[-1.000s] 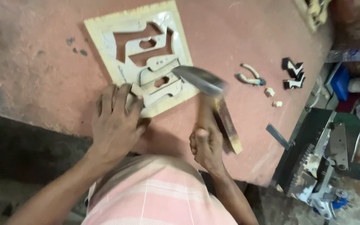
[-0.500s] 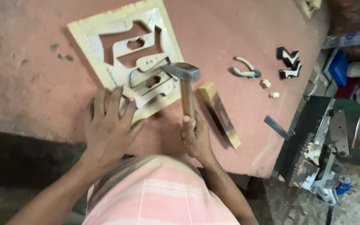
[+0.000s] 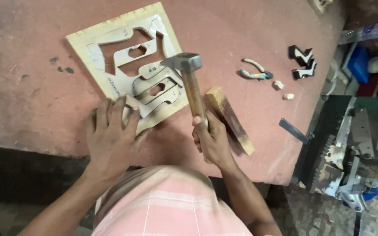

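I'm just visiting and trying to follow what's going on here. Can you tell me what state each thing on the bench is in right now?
left hand: flat, pressing the sheet's near edge
right hand: gripping the hammer handle
hammer: head over the metal cutter
metal cutter: lying on the sheet
pale sheet: flat, with shapes cut out
wooden block: lying loose beside the right hand
black-and-white pieces: loose, apart
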